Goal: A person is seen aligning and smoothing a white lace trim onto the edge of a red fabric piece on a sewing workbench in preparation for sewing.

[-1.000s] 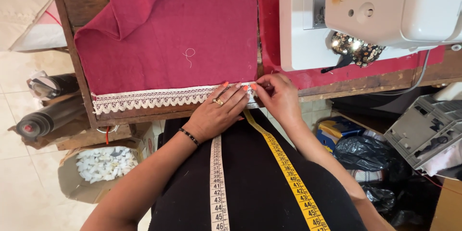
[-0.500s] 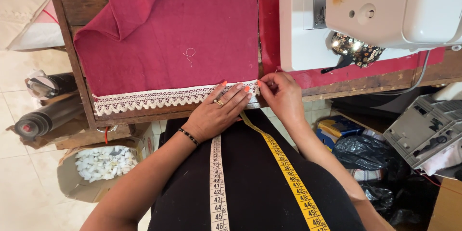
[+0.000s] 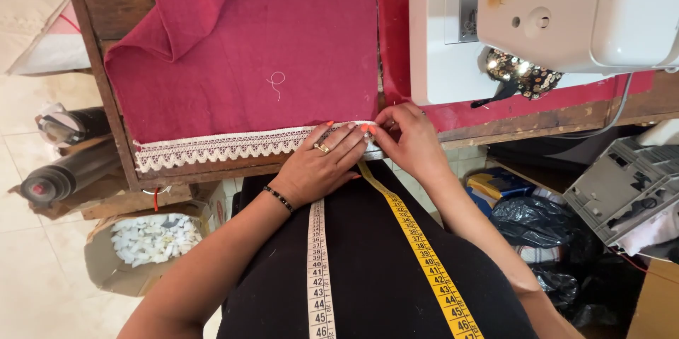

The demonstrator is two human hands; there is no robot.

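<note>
1. My left hand [image 3: 322,166] lies flat and open, fingers spread, pressing the white lace trim [image 3: 226,147] onto the near hem of the crimson cloth [image 3: 262,63].
2. My right hand [image 3: 407,141] is closed in a pinch on the right end of that trim, at the corner of the cloth, just beside the left fingertips.
3. The trim runs along the front edge of the wooden bench [image 3: 99,0], touching the hem all the way.
4. To do this well, I judge the lace should stay level with the hem, the flat palm stopping any creep while the pinch sets the corner.
5. The sewing machine [image 3: 537,21] stands to the right, well clear of the hem; the tape measure [image 3: 424,254] hangs down my front.
</note>
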